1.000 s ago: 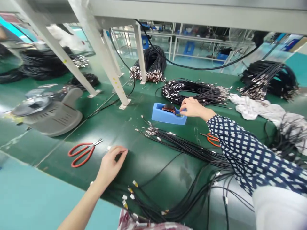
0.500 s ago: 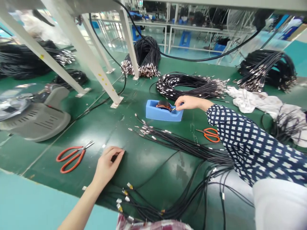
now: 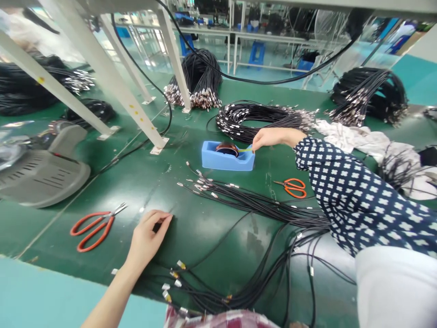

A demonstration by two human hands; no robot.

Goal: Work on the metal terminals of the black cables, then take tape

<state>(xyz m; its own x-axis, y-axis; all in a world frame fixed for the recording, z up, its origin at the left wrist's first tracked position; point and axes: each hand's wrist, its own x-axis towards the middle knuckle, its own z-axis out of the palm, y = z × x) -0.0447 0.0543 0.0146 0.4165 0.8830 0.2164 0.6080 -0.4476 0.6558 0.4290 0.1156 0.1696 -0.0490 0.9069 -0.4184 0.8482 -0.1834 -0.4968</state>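
At the left centre, my left hand (image 3: 149, 237) rests just over the green table (image 3: 211, 237) with thumb and forefinger pinched; whatever is between the tips is too small to name. My right hand (image 3: 269, 137), in a dark blue patterned sleeve, pinches the end of a yellowish tape (image 3: 245, 149). That strip stretches from a roll (image 3: 228, 149) in a blue tape dispenser (image 3: 227, 162). Black cables (image 3: 252, 200) with silver tips lie below the dispenser. More cables (image 3: 235, 298) with yellow and white tags run across the near edge.
Red-handled cutters (image 3: 94, 228) lie left of my left hand, orange scissors (image 3: 294, 187) near the right sleeve. Cable coils (image 3: 239, 119) sit behind the dispenser. White table legs (image 3: 136, 111) and a grey machine (image 3: 44, 168) stand left; white cloth (image 3: 368, 141) lies right.
My right hand has pulled away from the roll to the right, and a longer strip of tape shows. My left hand keeps its pinch. The whole view has shifted slightly.
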